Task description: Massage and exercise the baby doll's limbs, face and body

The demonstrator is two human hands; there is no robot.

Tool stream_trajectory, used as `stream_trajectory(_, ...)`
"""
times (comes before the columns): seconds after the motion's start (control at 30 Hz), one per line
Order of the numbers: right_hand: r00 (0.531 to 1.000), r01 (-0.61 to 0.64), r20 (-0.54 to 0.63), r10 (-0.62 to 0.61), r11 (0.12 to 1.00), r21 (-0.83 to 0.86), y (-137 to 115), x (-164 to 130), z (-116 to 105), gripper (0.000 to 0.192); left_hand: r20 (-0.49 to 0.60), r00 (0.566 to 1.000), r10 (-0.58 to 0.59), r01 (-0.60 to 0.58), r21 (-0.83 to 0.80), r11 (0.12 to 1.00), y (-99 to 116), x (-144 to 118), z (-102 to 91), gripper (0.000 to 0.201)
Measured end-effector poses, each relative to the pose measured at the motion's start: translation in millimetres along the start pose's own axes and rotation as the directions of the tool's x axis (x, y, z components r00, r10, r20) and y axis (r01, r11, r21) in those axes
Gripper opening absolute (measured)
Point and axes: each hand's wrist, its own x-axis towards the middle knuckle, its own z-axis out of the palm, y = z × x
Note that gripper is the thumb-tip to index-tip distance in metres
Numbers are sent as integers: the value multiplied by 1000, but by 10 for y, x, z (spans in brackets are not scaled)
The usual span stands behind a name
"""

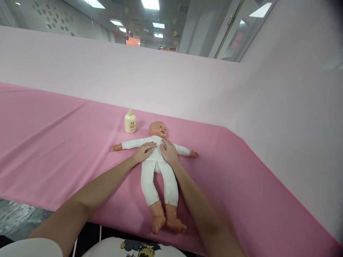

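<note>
A baby doll [160, 171] with a white cloth body lies on its back, its bare feet toward me and its arms spread wide. Its head is turned to the right. My left hand [144, 151] rests flat on the left side of the doll's chest, fingers stretched inward. On the other side of the chest lies my right hand [168, 150], also flat, its fingers pointing up toward the doll's shoulder. Neither hand grips anything. A cream pump bottle [130, 122] stands upright beyond the doll's outstretched arm on the left, apart from both hands.
The doll lies on a pink sheet [80, 142] with some creases. A white wall [160, 82] borders it at the back and right, with a window [150, 21] above. Grey floor [21, 217] shows at the lower left.
</note>
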Motion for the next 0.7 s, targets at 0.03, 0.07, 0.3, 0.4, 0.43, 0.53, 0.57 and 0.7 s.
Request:
stream_trajectory(0.03,999,-18,-37,17,1000,-16,-14,-12,3,39,-12,1000,-25,25,11,1000,-23,1,1,39)
stream_trajectory(0.07,997,-33,-76,30,999,-35,-27,-23,5,37,-24,999,-49,49,21,999,-47,3,4,40)
stream_trajectory(0.3,997,46,69,-40,995,-85,-104,-58,-70,28,-83,975,-207,213,68,975,-168,17,38,48)
stream_trajectory(0.4,983,38,179,-24,996,-78,-115,-36,-110,37,-130,969,-211,223,86,971,-174,18,16,44)
stream_trajectory(0.43,984,7,178,8,996,-86,-113,-23,-116,39,-153,968,-198,213,95,972,-173,18,3,42)
stream_trajectory(0.53,987,-99,117,113,988,-117,-91,10,-109,42,-225,961,-159,194,143,971,-180,21,-42,30)
stream_trajectory(0.57,986,-125,93,137,984,-124,-75,17,-103,43,-241,958,-156,199,162,967,-187,23,-55,28)
stream_trajectory(0.7,974,-220,25,226,963,-155,53,25,-97,43,-253,947,-200,252,194,948,-238,39,-96,24)
